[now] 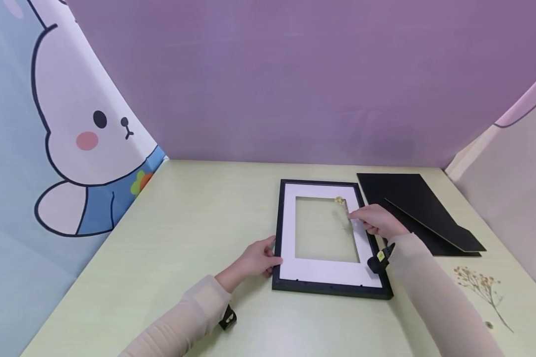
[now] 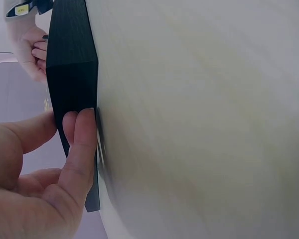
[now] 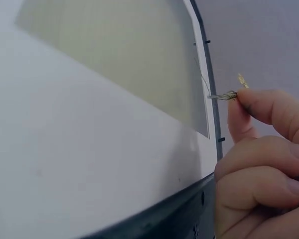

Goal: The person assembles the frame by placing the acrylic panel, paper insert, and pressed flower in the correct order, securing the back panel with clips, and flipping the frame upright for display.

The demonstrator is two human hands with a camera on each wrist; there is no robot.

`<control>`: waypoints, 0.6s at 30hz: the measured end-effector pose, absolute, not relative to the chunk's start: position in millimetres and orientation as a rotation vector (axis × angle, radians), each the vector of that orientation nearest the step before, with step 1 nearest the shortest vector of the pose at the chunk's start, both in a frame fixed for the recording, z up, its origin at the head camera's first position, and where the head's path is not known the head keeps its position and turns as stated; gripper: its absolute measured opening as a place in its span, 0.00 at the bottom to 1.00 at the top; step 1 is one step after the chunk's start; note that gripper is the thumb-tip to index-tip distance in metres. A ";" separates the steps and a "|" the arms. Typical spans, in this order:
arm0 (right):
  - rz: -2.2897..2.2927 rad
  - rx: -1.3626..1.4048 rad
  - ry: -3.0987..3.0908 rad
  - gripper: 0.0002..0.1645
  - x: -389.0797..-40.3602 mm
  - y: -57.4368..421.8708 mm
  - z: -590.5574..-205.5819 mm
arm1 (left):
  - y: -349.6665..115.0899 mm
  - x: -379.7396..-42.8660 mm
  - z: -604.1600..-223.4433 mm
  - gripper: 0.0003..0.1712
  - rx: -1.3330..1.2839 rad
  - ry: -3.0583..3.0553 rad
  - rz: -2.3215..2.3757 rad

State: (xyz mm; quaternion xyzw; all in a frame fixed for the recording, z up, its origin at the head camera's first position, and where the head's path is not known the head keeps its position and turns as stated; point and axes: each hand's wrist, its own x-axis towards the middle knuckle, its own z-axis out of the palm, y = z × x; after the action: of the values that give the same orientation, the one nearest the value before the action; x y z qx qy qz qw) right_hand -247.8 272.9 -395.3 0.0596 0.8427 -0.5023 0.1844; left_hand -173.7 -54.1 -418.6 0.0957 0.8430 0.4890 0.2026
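Observation:
A black picture frame [image 1: 330, 289] with a white mat [image 1: 323, 271] lies on the pale table, and the table shows through the mat's rectangular window. My left hand [image 1: 255, 258] grips the frame's left side, thumb over the top and fingers against the outer wall [image 2: 72, 89]. Above the window's right edge, my right hand [image 1: 378, 220] pinches a thin dried flower sprig [image 1: 339, 200] between thumb and forefinger. Its small yellowish head points away from me. In the right wrist view, the sprig's wispy stem [image 3: 223, 95] sticks out past the fingertips.
Two overlapping black boards [image 1: 397, 191] lie right of the frame, partly behind the right forearm. Nearer me at the right are a branched dried sprig [image 1: 478, 282] and a small round piece [image 1: 489, 325]. A purple backdrop [image 1: 295, 99] stands behind the table.

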 end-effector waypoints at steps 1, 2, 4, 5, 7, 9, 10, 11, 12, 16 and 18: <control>-1.397 0.165 2.388 0.14 -248.4 272.4 -395.2 | -54.0 -173.8 -418.7 0.40 0.269 2.353 1.365; -1.389 0.165 2.394 0.14 -249.1 271.8 -395.2 | -53.9 -174.2 -418.9 0.40 0.270 2.354 1.363; -1.377 0.162 2.410 0.14 -250.3 270.7 -395.3 | -53.7 -174.1 -418.7 0.40 0.269 2.356 1.360; -1.376 0.165 2.416 0.14 -251.0 269.9 -395.5 | -53.6 -174.1 -418.8 0.40 0.268 2.356 1.359; -1.388 0.178 2.417 0.15 -252.7 268.7 -396.1 | -53.3 -174.0 -418.5 0.40 0.264 2.356 1.358; -1.412 0.191 2.407 0.16 -255.6 268.0 -398.3 | -53.2 -173.8 -418.2 0.40 0.261 2.355 1.359; -1.425 0.205 2.401 0.16 -257.1 267.7 -399.8 | -53.1 -173.7 -418.2 0.40 0.263 2.353 1.362; -1.438 0.221 2.394 0.17 -258.9 267.6 -401.7 | -53.1 -173.7 -418.3 0.40 0.263 2.352 1.363; -1.446 0.224 2.391 0.16 -260.5 267.7 -403.4 | -53.1 -173.6 -418.3 0.40 0.264 2.351 1.365; -1.442 0.252 2.412 0.11 -264.8 266.3 -409.6 | -53.2 -173.4 -417.9 0.40 0.270 2.348 1.371; -1.417 0.260 2.432 0.11 -265.6 265.2 -411.0 | -53.3 -173.5 -417.8 0.40 0.273 2.348 1.369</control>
State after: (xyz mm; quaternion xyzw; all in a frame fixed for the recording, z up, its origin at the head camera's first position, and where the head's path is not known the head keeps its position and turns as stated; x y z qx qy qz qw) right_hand -265.6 265.2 -411.0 0.0908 0.8497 -0.4952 0.1569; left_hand -173.5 -53.3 -417.8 0.0979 0.8417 0.4905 0.2035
